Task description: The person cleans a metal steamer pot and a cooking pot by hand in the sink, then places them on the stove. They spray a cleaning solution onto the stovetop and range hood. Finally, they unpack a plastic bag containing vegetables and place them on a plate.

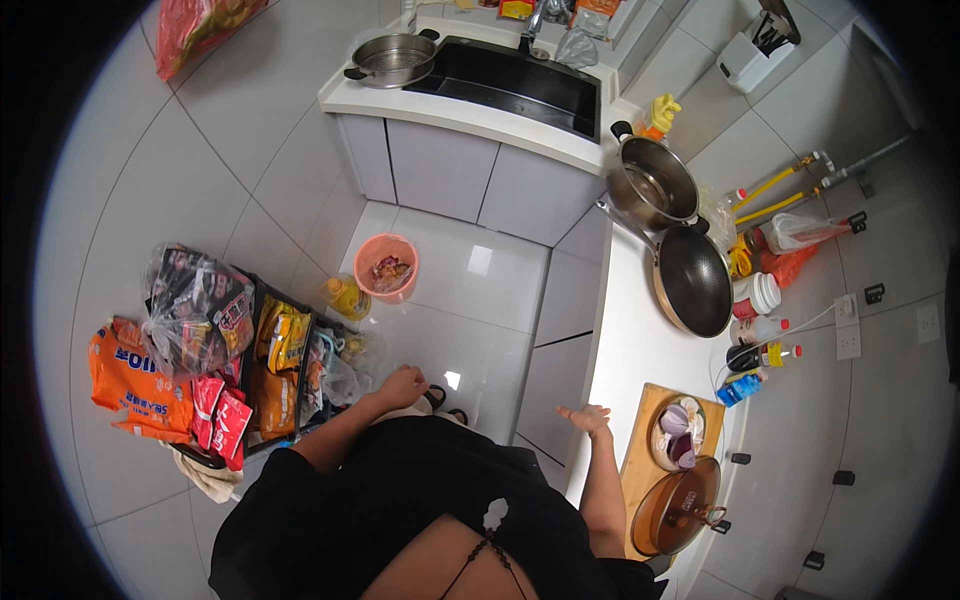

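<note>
My left hand point(403, 387) hangs in front of my body, over the floor near the bagged goods. Its fingers are curled, and whether they hold anything cannot be told. My right hand point(585, 418) is at the edge of the white countertop point(615, 360), empty, with its fingers spread. Just beyond it lies a wooden cutting board point(641, 457) bearing a glass bowl with onion pieces point(677, 427) and pale slices. A brown glass lid point(679, 510) rests partly on the board. Farther along the counter are a frying pan point(694, 281) and a steel pot point(652, 184).
A black sink point(517, 86) with a steel steamer pot point(394, 60) beside it is ahead. An orange bin point(386, 268) and a yellow bottle point(347, 298) stand on the floor. A rack of packaged food point(281, 345) is at left. Bottles point(757, 330) line the right wall.
</note>
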A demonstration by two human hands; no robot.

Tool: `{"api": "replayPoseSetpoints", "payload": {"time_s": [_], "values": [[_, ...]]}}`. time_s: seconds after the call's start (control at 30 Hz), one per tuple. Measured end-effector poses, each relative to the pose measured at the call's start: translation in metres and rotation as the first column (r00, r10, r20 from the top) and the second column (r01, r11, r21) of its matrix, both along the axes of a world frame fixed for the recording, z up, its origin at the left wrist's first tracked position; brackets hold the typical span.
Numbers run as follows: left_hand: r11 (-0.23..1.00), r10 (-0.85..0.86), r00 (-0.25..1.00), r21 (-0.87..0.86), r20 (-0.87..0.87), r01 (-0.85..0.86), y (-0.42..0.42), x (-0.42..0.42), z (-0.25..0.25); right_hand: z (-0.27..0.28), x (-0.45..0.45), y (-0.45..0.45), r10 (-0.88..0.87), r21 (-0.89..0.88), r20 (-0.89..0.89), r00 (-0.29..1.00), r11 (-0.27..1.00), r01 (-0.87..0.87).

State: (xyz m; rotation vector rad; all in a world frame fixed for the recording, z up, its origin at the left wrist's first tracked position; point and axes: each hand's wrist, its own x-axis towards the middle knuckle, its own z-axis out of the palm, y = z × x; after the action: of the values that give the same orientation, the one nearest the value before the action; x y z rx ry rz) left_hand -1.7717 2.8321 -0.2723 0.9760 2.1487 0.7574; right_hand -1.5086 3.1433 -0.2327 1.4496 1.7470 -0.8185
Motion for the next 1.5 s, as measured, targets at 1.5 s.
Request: {"api": "replayPoseSetpoints", "payload": {"time_s": [1.5], "values": [[0.997,-0.075,0.997,-0.023,0.017,0.075,0.001,-0.003,-0.014,-0.007,-0.004,-0.005,0.007,0.045,0.084,0.996,0.999,-0.011]]}}
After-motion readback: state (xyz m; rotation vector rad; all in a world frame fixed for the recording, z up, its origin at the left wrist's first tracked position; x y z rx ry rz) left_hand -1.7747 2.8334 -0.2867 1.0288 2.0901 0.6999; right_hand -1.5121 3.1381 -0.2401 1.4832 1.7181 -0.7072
